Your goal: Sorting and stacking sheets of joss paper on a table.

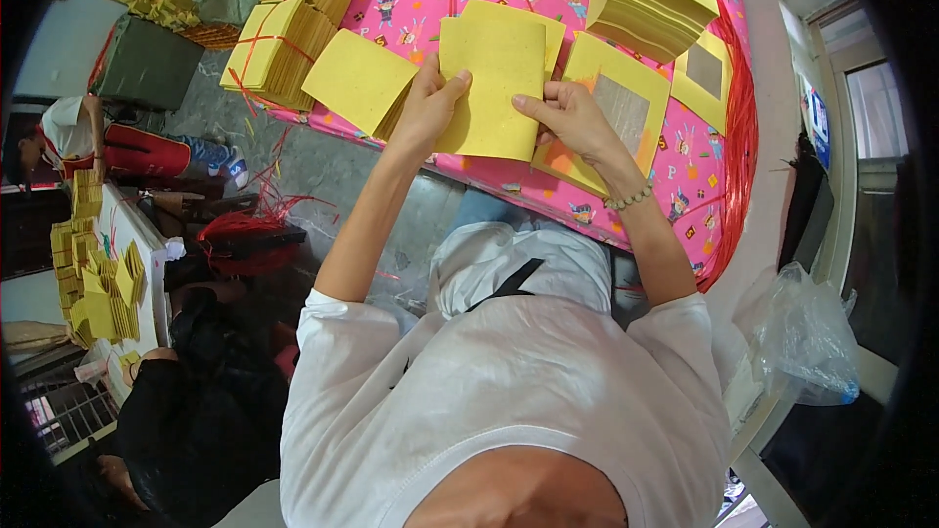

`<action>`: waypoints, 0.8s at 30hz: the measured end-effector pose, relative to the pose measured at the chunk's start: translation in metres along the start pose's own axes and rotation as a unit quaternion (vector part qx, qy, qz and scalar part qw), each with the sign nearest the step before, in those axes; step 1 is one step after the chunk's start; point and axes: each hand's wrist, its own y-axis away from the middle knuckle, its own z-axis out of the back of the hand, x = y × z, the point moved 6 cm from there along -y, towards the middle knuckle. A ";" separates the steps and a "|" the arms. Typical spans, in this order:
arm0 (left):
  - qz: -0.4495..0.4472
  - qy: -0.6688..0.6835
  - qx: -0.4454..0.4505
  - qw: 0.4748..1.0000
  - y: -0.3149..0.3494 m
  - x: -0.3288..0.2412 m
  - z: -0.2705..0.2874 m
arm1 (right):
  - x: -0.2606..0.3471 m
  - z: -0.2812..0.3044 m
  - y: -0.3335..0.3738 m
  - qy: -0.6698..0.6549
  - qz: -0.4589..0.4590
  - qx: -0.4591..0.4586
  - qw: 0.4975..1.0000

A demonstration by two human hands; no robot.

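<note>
Over the near edge of the table I hold a folded sheet of yellow paper upright between both hands. My left hand grips its left edge, thumb on the front. My right hand pinches the right edge between thumb and bent fingers; a bead bracelet is on that wrist. Partly hidden behind the held sheet is more yellow paper. To the left lies a folded yellow stack. Beside my right hand rests yellow paper with a silver-grey rectangle and orange smears.
Tied yellow paper bundles stand at the table's left; a tall stack stands far right. Red strings hang over the right edge of the pink tablecloth. Other people sit at a white table on the left. A plastic bag hangs right.
</note>
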 end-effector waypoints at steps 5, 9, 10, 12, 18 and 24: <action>-0.022 0.010 -0.011 1.000 0.001 -0.006 0.003 | 0.006 -0.005 0.005 -0.009 -0.001 -0.007 1.000; -0.050 0.000 -0.024 0.998 0.001 -0.010 0.006 | 0.000 -0.009 0.005 -0.017 0.009 0.035 0.999; -0.072 -0.008 -0.025 0.997 0.002 -0.012 0.006 | 0.000 -0.009 0.005 -0.013 0.010 0.041 0.999; -0.090 -0.002 -0.036 0.995 0.004 -0.015 0.007 | 0.003 -0.017 0.010 -0.035 0.017 0.030 0.999; -0.134 -0.005 -0.062 0.989 0.003 -0.024 0.014 | -0.016 -0.018 0.009 -0.013 0.001 0.044 0.999; -0.093 -0.017 -0.029 0.995 0.018 -0.024 0.012 | 0.009 -0.009 0.002 -0.060 0.057 -0.018 0.996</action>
